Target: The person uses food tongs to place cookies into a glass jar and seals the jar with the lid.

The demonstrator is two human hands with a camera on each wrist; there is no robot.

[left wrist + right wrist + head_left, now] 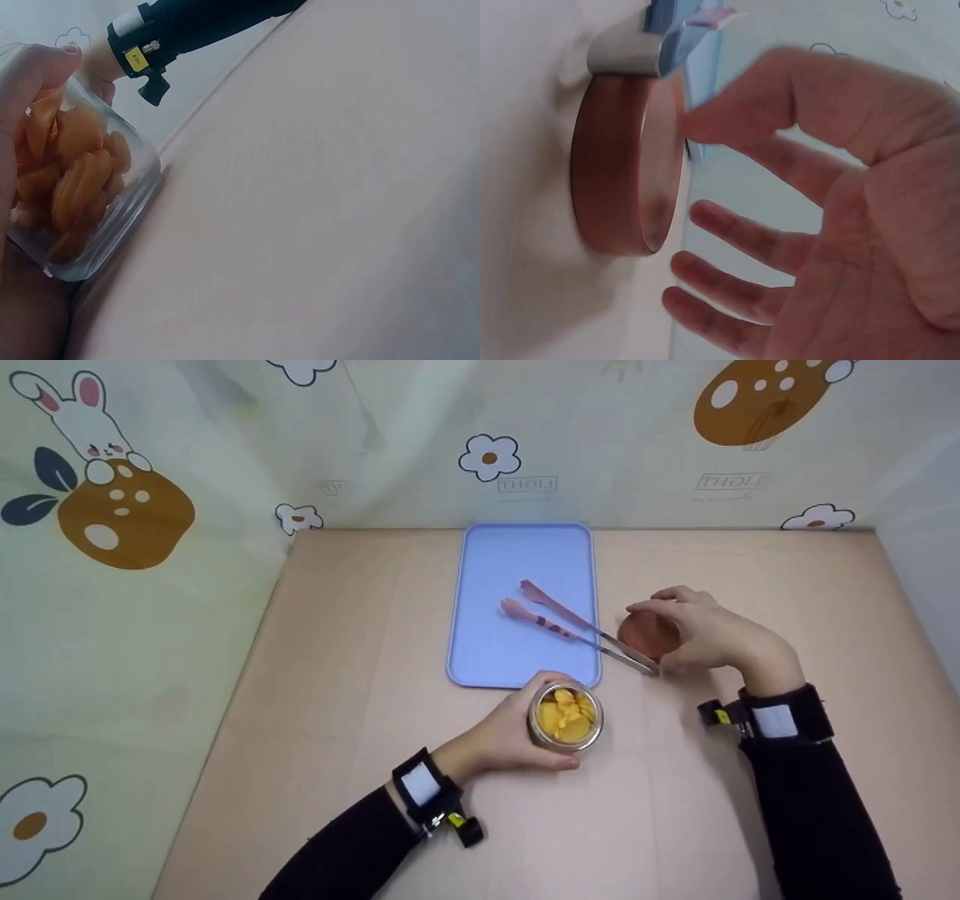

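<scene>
Overhead, one open jar [565,718] of orange slices stands just below one blue tray [487,660], gripped by the left hand [510,731]; one pair of tongs [577,626] lies across the tray's edge; only the wrist view shows the right hand [817,225] spread loosely over one brown lid [622,165], thumb touching its rim

We see a blue tray [495,562] lying at the middle of the table's [360,660] far edge, its long sides running toward us. A pair of pink-tipped tongs [559,622] rests across the tray's near right part, their metal end sticking out past its right edge. Behind the table hangs a cartoon-printed backdrop [225,442].
</scene>
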